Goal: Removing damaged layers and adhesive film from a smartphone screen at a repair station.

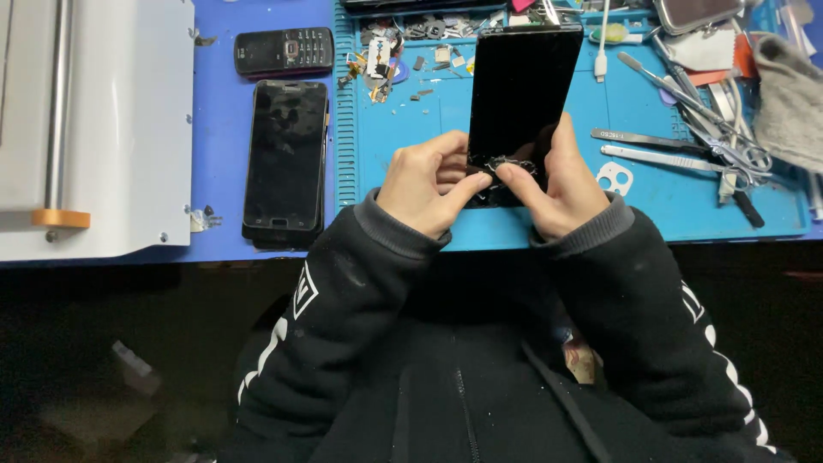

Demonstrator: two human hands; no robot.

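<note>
Black phone [523, 94] with a cracked lower end, held upright and tilted away from the person over the blue work mat [651, 201], its broken end nearest the body so that the damage sits right under the thumbs. Left hand [422, 184] closes around the phone's lower left edge, fingers curled behind and thumb pressed onto the shattered patch of glass [507, 165]; right hand [559, 184] grips the lower right edge the same way, thumb meeting the other at the cracks. Both hands thus clamp the one phone, a grip that appears meant to steady it while the thumbs work at the splintered area. Second black phone [285, 159], flat and face up on the blue table [221, 86] to the left of the mat, laid well apart from the hands. Small keypad phone [284, 51], lying just beyond it. Grey machine [94, 129] with an orange knob, at the far left of the table. Tweezers [647, 140] and other slim metal tools, laid side by side on the right part of the mat within reach of the right hand. Small white part [615, 177], just beside that hand. Loose small parts [403, 51] in the mat's upper trays, kept from rolling. Grey cloth [789, 99] at the right edge.
</note>
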